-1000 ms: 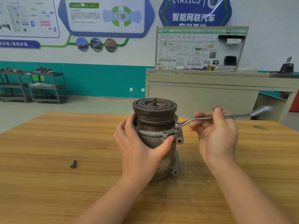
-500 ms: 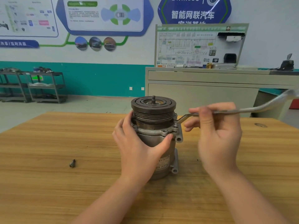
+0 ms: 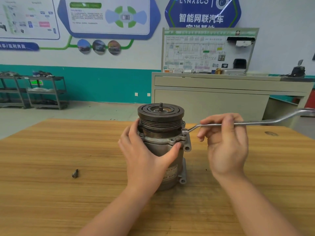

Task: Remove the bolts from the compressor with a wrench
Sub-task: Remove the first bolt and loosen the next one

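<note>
You are mid-way through loosening a flange bolt (image 3: 183, 129) on the compressor (image 3: 161, 143). Your left hand (image 3: 146, 159) wraps the housing, thumb pressed under the flange and fingers curled round the far side, bracing it against the turn. Your right hand (image 3: 225, 142) holds the wrench (image 3: 247, 123) partway along its shank, fingers curled over it from above; the ring end sits on the bolt at the 3 o'clock side of the flange, and the handle runs out toward 3 o'clock.

The next move calls for another swing of the handle. Keep the ring seated squarely on the bolt head and maintain the left-hand brace so the housing does not rotate or tip. Whether the bolt is near free cannot be told.

The compressor stands upright near the middle of the table (image 3: 51, 150), pulley uppermost, with a threaded shaft stub at the pulley centre. The body is grey cast metal with mounting ears on its right side and a label low on the front. One loose bolt (image 3: 75, 173) lies on the table at 9 o'clock, well apart from the compressor.
</note>
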Demonstrator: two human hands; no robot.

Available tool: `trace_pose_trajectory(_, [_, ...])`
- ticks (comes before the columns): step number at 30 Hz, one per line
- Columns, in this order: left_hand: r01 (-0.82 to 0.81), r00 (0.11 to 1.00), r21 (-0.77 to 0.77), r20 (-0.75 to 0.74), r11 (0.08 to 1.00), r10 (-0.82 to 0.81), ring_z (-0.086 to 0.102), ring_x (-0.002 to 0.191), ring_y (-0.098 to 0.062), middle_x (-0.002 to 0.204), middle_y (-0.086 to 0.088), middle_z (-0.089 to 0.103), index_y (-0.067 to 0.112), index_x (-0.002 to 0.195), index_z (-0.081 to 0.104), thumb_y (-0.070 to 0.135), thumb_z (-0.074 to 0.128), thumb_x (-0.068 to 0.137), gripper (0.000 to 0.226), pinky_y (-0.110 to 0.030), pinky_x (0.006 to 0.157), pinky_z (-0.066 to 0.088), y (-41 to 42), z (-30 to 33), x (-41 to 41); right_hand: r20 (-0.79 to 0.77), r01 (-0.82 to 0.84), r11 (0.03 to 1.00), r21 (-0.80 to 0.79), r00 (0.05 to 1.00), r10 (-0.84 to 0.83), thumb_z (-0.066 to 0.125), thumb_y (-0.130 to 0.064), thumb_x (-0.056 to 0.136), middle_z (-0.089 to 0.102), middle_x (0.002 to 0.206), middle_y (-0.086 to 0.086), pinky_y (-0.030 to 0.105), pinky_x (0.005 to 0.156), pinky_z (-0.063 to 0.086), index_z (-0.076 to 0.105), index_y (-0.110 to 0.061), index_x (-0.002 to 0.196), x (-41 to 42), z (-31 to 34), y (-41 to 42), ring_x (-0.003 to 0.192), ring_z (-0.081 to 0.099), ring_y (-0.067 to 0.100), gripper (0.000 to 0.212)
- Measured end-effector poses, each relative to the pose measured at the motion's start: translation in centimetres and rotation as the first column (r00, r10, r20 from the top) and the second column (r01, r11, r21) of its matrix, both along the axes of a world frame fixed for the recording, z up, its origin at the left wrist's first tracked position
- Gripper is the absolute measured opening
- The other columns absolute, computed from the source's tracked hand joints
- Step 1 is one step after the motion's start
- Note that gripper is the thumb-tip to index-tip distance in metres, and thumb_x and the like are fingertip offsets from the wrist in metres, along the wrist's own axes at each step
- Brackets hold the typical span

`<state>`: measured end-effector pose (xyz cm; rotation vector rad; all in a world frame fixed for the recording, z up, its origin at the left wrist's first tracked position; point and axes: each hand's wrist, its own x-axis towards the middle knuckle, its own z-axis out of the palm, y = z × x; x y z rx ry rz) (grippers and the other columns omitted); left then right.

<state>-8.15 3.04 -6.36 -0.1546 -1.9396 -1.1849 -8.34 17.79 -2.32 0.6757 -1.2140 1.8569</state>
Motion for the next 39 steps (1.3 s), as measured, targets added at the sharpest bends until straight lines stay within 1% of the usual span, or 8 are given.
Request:
trace_pose_trajectory(3, [0.007, 1.000, -0.003, 0.004, 1.000, -0.007, 0.025, 0.129, -0.013, 0.139, 0.001, 0.032, 0.020, 0.146, 0.029, 0.073, 0.066, 0.058, 0.109, -0.028, 0.106, 0.023, 0.0, 0.0, 0.0, 0.328, -0.273, 0.895, -0.352, 0.860, 0.391, 0.034, -0.019, 0.105, 0.066, 0.065, 0.007, 0.020, 0.046, 0.045, 0.048, -0.012, 0.083, -0.6, 1.1, 0.7, 0.047, 0.056, 0.016, 0.027])
trace_pose_trajectory(7, [0.006, 1.000, -0.001, 0.013, 1.000, -0.006, 0.023, 0.127, -0.009, 0.140, 0.001, 0.031, 0.019, 0.147, 0.028, 0.068, 0.070, 0.059, 0.109, -0.028, 0.107, 0.022, 0.0, 0.0, 0.0, 0.296, -0.273, 0.809, -0.520, 0.832, 0.470, 0.039, -0.024, 0.104, 0.067, 0.067, 0.007, 0.021, 0.050, 0.050, 0.048, -0.012, 0.087, -0.8, 1.4, 0.8, 0.054, 0.061, 0.014, 0.023])
trace_pose_trajectory(14, [0.015, 0.999, -0.009, 0.028, 1.000, -0.014, 0.024, 0.132, -0.015, 0.141, 0.002, 0.030, 0.022, 0.148, 0.026, 0.067, 0.071, 0.059, 0.109, -0.030, 0.110, 0.024, -0.1, 0.0, 0.2, 0.073, 0.105, 0.994, -0.017, 0.992, -0.103, 0.051, -0.029, 0.097, 0.069, 0.075, 0.003, 0.027, 0.053, 0.053, 0.049, -0.020, 0.087, 1.0, 1.4, -0.4, 0.054, 0.064, 0.016, 0.013])
trace_pose_trajectory(24, [-0.013, 1.000, -0.020, -0.024, 1.000, 0.013, 0.029, 0.128, -0.017, 0.137, -0.004, 0.037, 0.018, 0.146, 0.029, 0.072, 0.063, 0.059, 0.108, -0.023, 0.105, 0.022, 0.0, 0.0, 0.0, -0.515, 0.558, 0.718, 0.417, 0.795, -0.319, 0.048, -0.034, 0.103, 0.063, 0.087, 0.005, 0.022, 0.065, 0.053, 0.058, -0.017, 0.096, 1.0, -0.9, -0.9, 0.067, 0.061, 0.011, 0.022])
trace_pose_trajectory(30, [0.117, 0.993, 0.022, -0.024, 0.993, -0.116, 0.025, 0.124, 0.000, 0.128, 0.018, 0.031, 0.042, 0.143, 0.018, 0.069, 0.068, 0.054, 0.105, -0.007, 0.097, 0.022, -1.1, 0.0, -0.5, 0.106, 0.031, 0.992, -0.123, 0.994, -0.017, 0.033, -0.017, 0.104, 0.066, 0.068, 0.004, 0.021, 0.045, 0.043, 0.044, -0.020, 0.090, 0.7, 0.3, -1.0, 0.044, 0.053, 0.017, 0.018])
trace_pose_trajectory(33, [0.197, 0.980, 0.049, -0.006, 0.979, -0.197, 0.026, 0.127, 0.001, 0.124, 0.033, 0.028, 0.046, 0.139, 0.013, 0.069, 0.070, 0.052, 0.106, -0.002, 0.096, 0.023, -1.7, 0.1, -0.9, 0.406, -0.267, 0.880, -0.392, 0.809, 0.426, 0.036, -0.018, 0.105, 0.065, 0.061, 0.007, 0.018, 0.042, 0.043, 0.046, -0.013, 0.086, -0.2, 1.9, 0.3, 0.042, 0.055, 0.015, 0.022])
trace_pose_trajectory(36, [0.218, 0.976, 0.038, -0.012, 0.975, -0.218, 0.026, 0.126, 0.003, 0.123, 0.041, 0.022, 0.048, 0.138, 0.012, 0.068, 0.070, 0.054, 0.104, 0.000, 0.095, 0.022, -1.8, -0.1, -1.2, 0.409, -0.356, 0.798, -0.487, 0.714, 0.568, 0.038, -0.022, 0.104, 0.066, 0.064, 0.009, 0.017, 0.043, 0.045, 0.049, -0.012, 0.081, -0.4, 2.3, 0.7, 0.046, 0.057, 0.014, 0.028])
trace_pose_trajectory(39, [0.217, 0.976, 0.037, -0.023, 0.976, -0.216, 0.026, 0.126, 0.003, 0.122, 0.043, 0.020, 0.050, 0.137, 0.010, 0.068, 0.070, 0.055, 0.103, 0.003, 0.095, 0.021, -1.8, -0.2, -1.3, 0.324, -0.279, 0.859, -0.429, 0.840, 0.435, 0.038, -0.023, 0.105, 0.068, 0.068, 0.008, 0.020, 0.048, 0.049, 0.049, -0.011, 0.086, 0.1, 2.2, 0.1, 0.051, 0.061, 0.014, 0.024])
